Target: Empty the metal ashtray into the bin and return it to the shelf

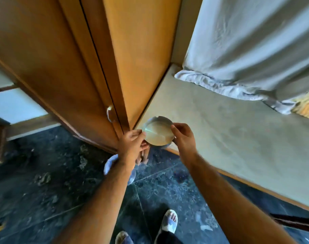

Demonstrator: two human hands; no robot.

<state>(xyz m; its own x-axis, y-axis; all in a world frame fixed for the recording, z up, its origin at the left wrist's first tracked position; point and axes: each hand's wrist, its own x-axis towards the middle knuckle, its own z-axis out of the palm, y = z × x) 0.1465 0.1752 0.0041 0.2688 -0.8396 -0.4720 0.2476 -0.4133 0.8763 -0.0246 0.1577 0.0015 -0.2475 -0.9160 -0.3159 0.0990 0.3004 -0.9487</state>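
Observation:
A round metal ashtray [158, 132] with a notched rim is held level in front of me, its shiny inside looking bare. My left hand [132, 144] grips its left rim, fingers curled under it. My right hand [183, 138] pinches the right rim with thumb and fingers. The ashtray hovers over the near corner of a pale grey-green ledge [220, 124], right beside the wooden cupboard. No bin shows clearly in view.
A tall wooden cupboard [76, 67] with a metal door handle [109, 114] stands to the left. A pale curtain [252, 50] hangs onto the ledge at the right. Below is dark marble floor [53, 182], my sandalled feet [169, 221] and a pale blue object [109, 164] under my left arm.

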